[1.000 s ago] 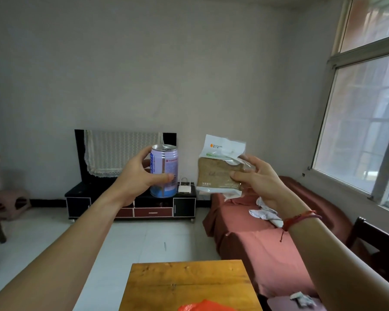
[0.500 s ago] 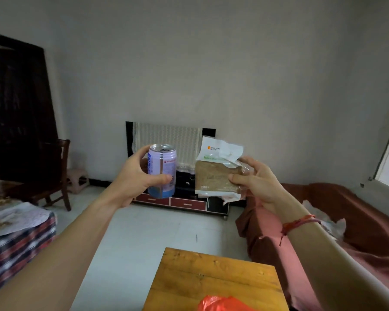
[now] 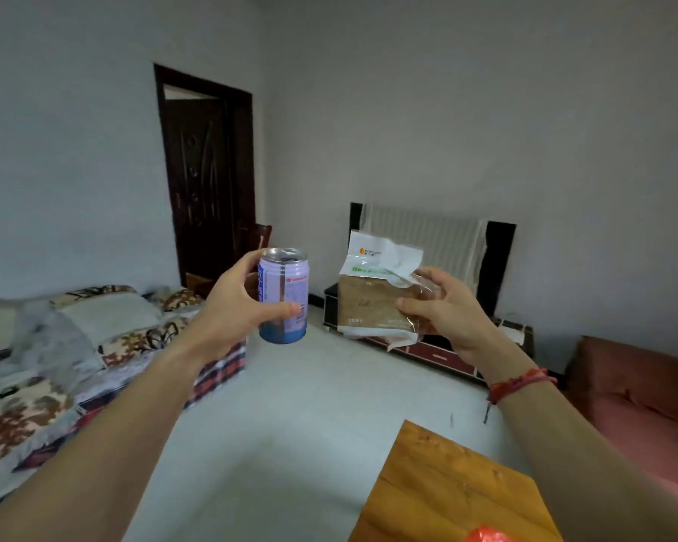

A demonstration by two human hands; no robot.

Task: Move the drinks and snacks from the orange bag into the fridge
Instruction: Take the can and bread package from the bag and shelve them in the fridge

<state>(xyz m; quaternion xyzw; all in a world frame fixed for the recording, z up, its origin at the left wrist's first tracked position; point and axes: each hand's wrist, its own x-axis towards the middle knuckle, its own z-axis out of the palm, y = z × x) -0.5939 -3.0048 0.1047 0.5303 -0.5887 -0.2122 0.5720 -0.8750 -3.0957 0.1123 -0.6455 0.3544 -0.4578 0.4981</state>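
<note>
My left hand (image 3: 235,307) grips an upright purple and blue drink can (image 3: 284,295), held out in front of me at chest height. My right hand (image 3: 447,311) holds a clear snack packet (image 3: 372,295) with a white top and brown contents, pinched at its right side. Both arms are stretched forward side by side. A scrap of the orange bag (image 3: 490,535) shows at the bottom edge, on a wooden table (image 3: 447,487). No fridge is in view.
A bed with patterned blankets (image 3: 75,346) lies at the left. A dark wooden door (image 3: 208,178) stands in the far left wall with a chair (image 3: 261,236) beside it. A low TV cabinet (image 3: 439,346) sits against the back wall, a red sofa (image 3: 638,400) at right. Pale floor (image 3: 290,424) lies between.
The view has swung to the left: the window has gone out of sight, the door and the bed have come in. Both hands keep the can and the packet held out in front.
</note>
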